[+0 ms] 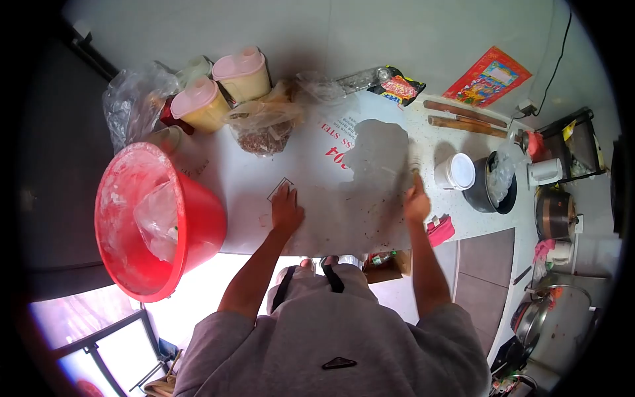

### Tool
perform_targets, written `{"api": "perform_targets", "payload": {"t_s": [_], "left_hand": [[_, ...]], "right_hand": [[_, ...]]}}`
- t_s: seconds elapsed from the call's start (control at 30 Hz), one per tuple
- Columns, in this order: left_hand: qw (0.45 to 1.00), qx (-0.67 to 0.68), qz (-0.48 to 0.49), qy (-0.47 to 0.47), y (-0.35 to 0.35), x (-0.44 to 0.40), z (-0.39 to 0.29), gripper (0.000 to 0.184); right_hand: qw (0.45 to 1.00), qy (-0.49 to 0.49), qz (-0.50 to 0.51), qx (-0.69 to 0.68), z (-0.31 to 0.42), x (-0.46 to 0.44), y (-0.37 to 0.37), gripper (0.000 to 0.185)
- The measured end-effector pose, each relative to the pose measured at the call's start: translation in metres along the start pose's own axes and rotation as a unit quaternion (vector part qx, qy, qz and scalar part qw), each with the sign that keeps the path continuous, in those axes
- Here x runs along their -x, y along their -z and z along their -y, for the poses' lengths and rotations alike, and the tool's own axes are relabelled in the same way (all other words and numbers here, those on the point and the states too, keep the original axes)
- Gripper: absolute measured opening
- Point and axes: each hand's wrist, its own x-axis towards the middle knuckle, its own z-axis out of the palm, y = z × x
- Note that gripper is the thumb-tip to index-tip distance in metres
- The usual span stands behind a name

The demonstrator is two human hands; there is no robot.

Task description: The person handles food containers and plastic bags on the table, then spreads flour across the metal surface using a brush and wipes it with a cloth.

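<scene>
A grey metal sheet [311, 212] with red printing lies on the counter in front of me, with dark specks scattered over its right part. My left hand [286, 210] rests on the sheet's left side, fingers stretched forward against the surface. At the sheet's right edge is my right hand [417, 204], its fingers closed. Something small and brownish sticks out beyond them, too blurred to name. A pink cloth [440, 230] lies just right of that hand, and a white lidded tub [455, 172] stands beyond it.
A big red bucket [205, 215] with a plastic bag inside stands at left. Behind the sheet are pink-lidded containers [245, 79], a bag of brown grains [263, 135] and a black snack packet [397, 86]. Wooden rods [466, 126] and a dark pot [477, 197] are at right.
</scene>
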Motion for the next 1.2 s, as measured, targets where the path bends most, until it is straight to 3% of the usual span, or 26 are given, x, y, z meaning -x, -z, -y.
{"api": "perform_targets", "payload": {"t_s": [0.07, 0.13, 0.17, 0.27, 0.33, 0.4, 0.47, 0.53, 0.6, 0.67, 0.7, 0.8, 0.83, 0.93, 1.0, 1.03, 1.1, 1.2], "left_hand": [[0.999, -0.014, 0.026, 0.013, -0.004, 0.005, -0.002, 0.051], [0.999, -0.024, 0.043, 0.01, -0.002, 0.01, 0.0, 0.052], [0.999, -0.024, 0.045, 0.001, 0.0, 0.012, 0.0, 0.052], [0.999, -0.015, 0.04, -0.01, 0.003, 0.019, 0.003, 0.054], [0.999, -0.013, 0.037, -0.006, 0.007, 0.029, 0.011, 0.055], [0.999, -0.012, 0.033, -0.003, 0.013, 0.034, 0.019, 0.056], [0.999, -0.008, 0.048, 0.025, 0.025, 0.038, 0.019, 0.056], [0.997, -0.01, 0.053, 0.047, 0.028, 0.041, 0.019, 0.057], [0.996, -0.027, 0.053, 0.062, 0.029, 0.046, 0.023, 0.057], [0.996, -0.015, 0.063, 0.06, 0.034, 0.048, 0.028, 0.056], [0.996, -0.007, 0.068, 0.057, 0.035, 0.047, 0.028, 0.056], [0.997, -0.012, 0.031, 0.066, 0.039, 0.051, 0.033, 0.054], [0.998, -0.004, 0.015, 0.063, 0.04, 0.054, 0.038, 0.054], [0.997, 0.014, -0.023, 0.065, 0.041, 0.059, 0.051, 0.053], [0.996, 0.025, -0.03, 0.083, 0.039, 0.061, 0.051, 0.053], [0.996, 0.028, -0.021, 0.087, 0.04, 0.063, 0.047, 0.053], [0.995, 0.033, -0.004, 0.093, 0.044, 0.067, 0.04, 0.051], [0.996, -0.021, 0.075, 0.032, 0.031, 0.074, 0.049, 0.049]], "right_hand": [[0.987, 0.117, -0.02, -0.104, 0.005, 0.033, -0.048, 0.042], [0.964, 0.244, 0.02, -0.102, 0.058, 0.087, -0.074, 0.042], [0.949, 0.305, 0.064, -0.037, 0.068, 0.105, -0.085, 0.044], [0.958, 0.27, 0.068, -0.068, 0.046, 0.106, -0.1, 0.043], [0.98, 0.176, 0.056, 0.071, 0.01, 0.067, -0.089, 0.043], [0.997, 0.025, 0.062, 0.032, -0.018, 0.032, -0.042, 0.044], [0.993, 0.081, -0.085, -0.015, -0.024, 0.022, -0.027, 0.043], [0.999, 0.015, -0.007, -0.03, 0.023, 0.045, -0.022, 0.044], [0.966, 0.211, -0.041, -0.146, 0.038, 0.079, -0.077, 0.044], [0.935, 0.332, 0.046, -0.119, 0.091, 0.138, -0.088, 0.043], [0.926, 0.342, 0.157, -0.041, 0.099, 0.156, -0.087, 0.042], [0.942, 0.299, 0.113, -0.102, 0.076, 0.157, -0.109, 0.041], [0.951, 0.294, 0.065, -0.065, 0.056, 0.141, -0.12, 0.042], [0.972, 0.206, -0.003, -0.108, 0.092, 0.11, -0.076, 0.037], [0.96, 0.252, 0.038, -0.113, 0.128, 0.118, -0.075, 0.036], [0.954, 0.262, 0.137, -0.054, 0.138, 0.128, -0.089, 0.038], [0.908, 0.383, 0.154, -0.067, 0.17, 0.154, -0.116, 0.041], [0.91, 0.368, 0.187, -0.047, 0.194, 0.169, -0.128, 0.044]]}}
